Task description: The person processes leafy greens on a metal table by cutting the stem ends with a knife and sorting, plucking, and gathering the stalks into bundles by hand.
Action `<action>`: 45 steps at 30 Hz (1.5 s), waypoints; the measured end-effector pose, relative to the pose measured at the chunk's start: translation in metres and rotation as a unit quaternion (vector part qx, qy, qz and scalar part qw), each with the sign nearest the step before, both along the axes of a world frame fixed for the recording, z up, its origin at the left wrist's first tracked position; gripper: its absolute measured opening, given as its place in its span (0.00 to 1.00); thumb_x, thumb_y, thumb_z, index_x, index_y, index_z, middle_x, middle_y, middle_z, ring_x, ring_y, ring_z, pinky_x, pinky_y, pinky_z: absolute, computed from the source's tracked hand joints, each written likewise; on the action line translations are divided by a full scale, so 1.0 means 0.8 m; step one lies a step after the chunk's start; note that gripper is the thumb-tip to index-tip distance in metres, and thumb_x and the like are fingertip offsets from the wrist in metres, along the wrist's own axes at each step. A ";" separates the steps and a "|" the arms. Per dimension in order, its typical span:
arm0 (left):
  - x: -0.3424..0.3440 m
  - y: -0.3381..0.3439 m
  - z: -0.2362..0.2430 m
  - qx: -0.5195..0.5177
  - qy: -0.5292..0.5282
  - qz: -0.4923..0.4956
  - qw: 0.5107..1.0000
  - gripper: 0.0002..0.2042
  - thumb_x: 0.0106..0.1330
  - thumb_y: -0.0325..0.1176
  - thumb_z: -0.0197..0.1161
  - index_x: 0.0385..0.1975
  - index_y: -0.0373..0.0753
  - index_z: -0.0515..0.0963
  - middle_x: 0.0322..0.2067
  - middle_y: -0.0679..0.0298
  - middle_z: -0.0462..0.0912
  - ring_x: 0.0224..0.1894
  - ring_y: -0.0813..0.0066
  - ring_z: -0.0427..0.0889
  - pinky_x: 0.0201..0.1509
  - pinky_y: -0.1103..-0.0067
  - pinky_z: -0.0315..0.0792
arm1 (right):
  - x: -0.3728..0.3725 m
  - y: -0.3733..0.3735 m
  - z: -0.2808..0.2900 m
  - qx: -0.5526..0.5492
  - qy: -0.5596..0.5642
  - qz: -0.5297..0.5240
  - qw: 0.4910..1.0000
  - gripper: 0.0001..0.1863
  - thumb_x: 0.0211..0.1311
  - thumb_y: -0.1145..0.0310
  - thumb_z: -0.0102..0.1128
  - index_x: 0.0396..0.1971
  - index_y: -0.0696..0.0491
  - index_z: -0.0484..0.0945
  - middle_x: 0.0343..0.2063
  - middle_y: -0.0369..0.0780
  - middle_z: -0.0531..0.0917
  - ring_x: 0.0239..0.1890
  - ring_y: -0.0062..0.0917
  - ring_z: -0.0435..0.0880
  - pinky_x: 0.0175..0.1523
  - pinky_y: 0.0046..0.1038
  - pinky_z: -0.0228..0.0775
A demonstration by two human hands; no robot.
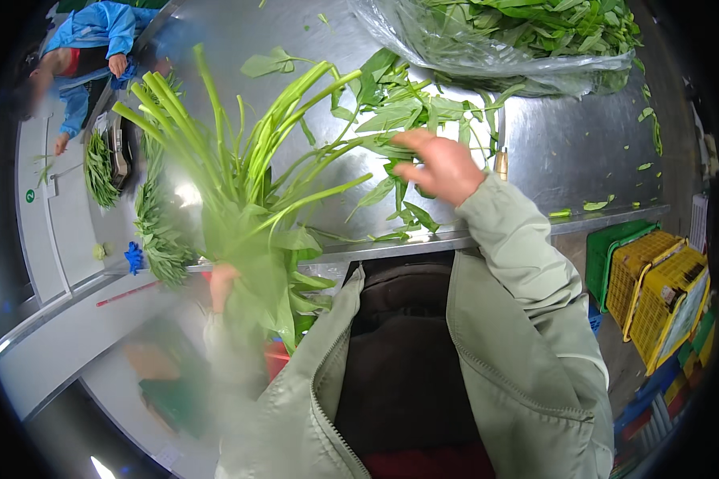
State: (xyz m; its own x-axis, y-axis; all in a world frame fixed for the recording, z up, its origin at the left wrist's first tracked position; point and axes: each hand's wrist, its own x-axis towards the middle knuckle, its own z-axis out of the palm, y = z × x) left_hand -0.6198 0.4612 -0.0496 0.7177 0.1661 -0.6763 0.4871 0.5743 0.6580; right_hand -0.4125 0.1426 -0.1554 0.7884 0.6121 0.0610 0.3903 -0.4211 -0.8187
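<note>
My left hand [222,286] grips a bunch of long-stemmed leafy greens [240,176] by the leafy end, with the pale green stems fanning up and away over the steel table [567,152]. Motion blurs that hand and its sleeve. Over a loose pile of the same greens [399,120] on the table, my right hand [441,166] reaches with its fingers curled into the leaves. Whether it holds any stem I cannot tell.
A clear plastic bag full of greens [527,36] lies at the table's far side. More bundled greens [158,231] line the left edge. A person in a blue coat [88,56] works at the far left. Yellow and green crates [655,279] stand to my right on the floor.
</note>
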 end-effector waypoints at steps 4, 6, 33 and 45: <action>-0.018 0.023 -0.027 0.083 -0.034 -0.042 0.995 0.18 0.56 0.24 0.55 0.47 0.25 0.73 0.41 0.51 0.81 0.38 0.63 0.82 0.43 0.72 0.77 | -0.070 0.076 0.027 0.116 0.040 0.155 0.980 0.21 0.53 0.63 0.64 0.48 0.53 0.75 0.45 0.42 0.80 0.30 0.36 0.81 0.39 0.33 0.74; -0.048 0.067 -0.058 0.125 -0.025 -0.097 0.987 0.18 0.57 0.24 0.57 0.47 0.25 0.73 0.42 0.52 0.80 0.40 0.64 0.82 0.44 0.73 0.77 | -0.091 0.097 0.020 0.141 0.005 0.142 0.980 0.19 0.55 0.63 0.62 0.46 0.53 0.76 0.43 0.40 0.81 0.30 0.36 0.81 0.39 0.33 0.74; -0.054 0.104 -0.061 0.145 0.022 -0.154 0.977 0.39 0.34 0.18 0.67 0.57 0.30 0.68 0.46 0.54 0.80 0.47 0.60 0.80 0.56 0.68 0.72 | 0.032 0.132 0.024 0.219 0.475 0.154 0.838 0.22 0.66 0.56 0.54 0.53 0.56 0.73 0.35 0.37 0.81 0.24 0.17 0.77 0.29 0.19 0.69; -0.050 0.061 -0.031 0.174 0.042 -0.171 0.969 0.40 0.33 0.18 0.67 0.57 0.30 0.68 0.46 0.55 0.80 0.47 0.61 0.80 0.56 0.69 0.72 | 0.069 0.106 0.050 0.227 0.470 0.202 0.829 0.15 0.65 0.68 0.54 0.49 0.57 0.75 0.20 0.32 0.74 0.16 0.11 0.69 0.22 0.15 0.60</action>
State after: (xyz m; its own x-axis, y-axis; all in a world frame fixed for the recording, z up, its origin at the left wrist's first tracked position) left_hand -0.6596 0.5099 -0.0742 0.7156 0.1565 -0.6808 0.6704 0.1199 0.7322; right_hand -0.3569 0.2277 -0.1158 0.3538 0.9200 -0.1683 -0.4761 0.0223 -0.8791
